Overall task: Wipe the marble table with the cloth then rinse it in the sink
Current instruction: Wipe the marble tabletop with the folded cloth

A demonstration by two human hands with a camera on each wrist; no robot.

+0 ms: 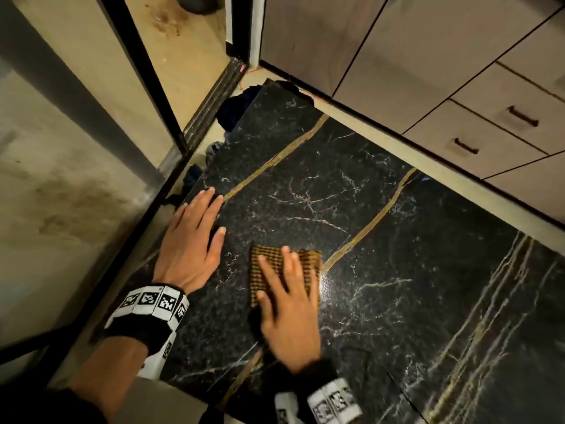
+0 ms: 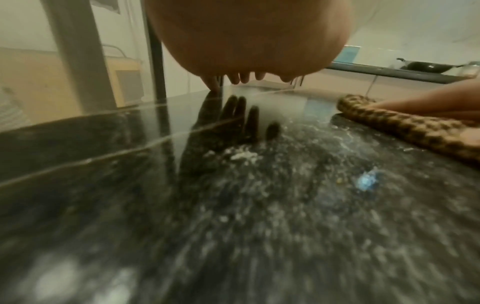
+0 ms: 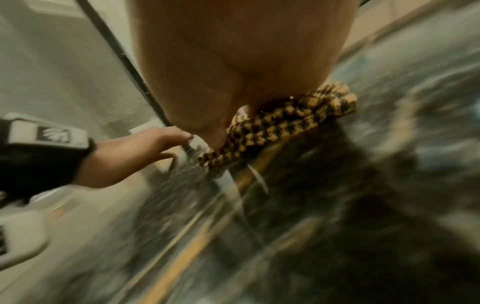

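A black marble table [image 1: 382, 240] with white veins and gold seams fills the head view. On it lies a folded brown-and-tan checked cloth [image 1: 308, 264], also seen as the cloth [image 2: 405, 127] in the left wrist view and the cloth [image 3: 283, 123] in the right wrist view. My right hand [image 1: 287, 304] presses flat on the cloth with straight, spread fingers. My left hand [image 1: 192, 237] rests flat on the table near its left edge, fingers straight, a short way left of the cloth. The left hand [image 3: 145, 144] shows in the right wrist view too. No sink is in view.
Grey cabinet drawers [image 1: 477, 130] with dark handles run along the far right past the table. A black-framed glass partition [image 1: 146, 166] stands close on the left. Dark bundles [image 1: 235, 108] lie on the floor by the table's far corner. A black pan [image 2: 428, 66] sits on a distant counter.
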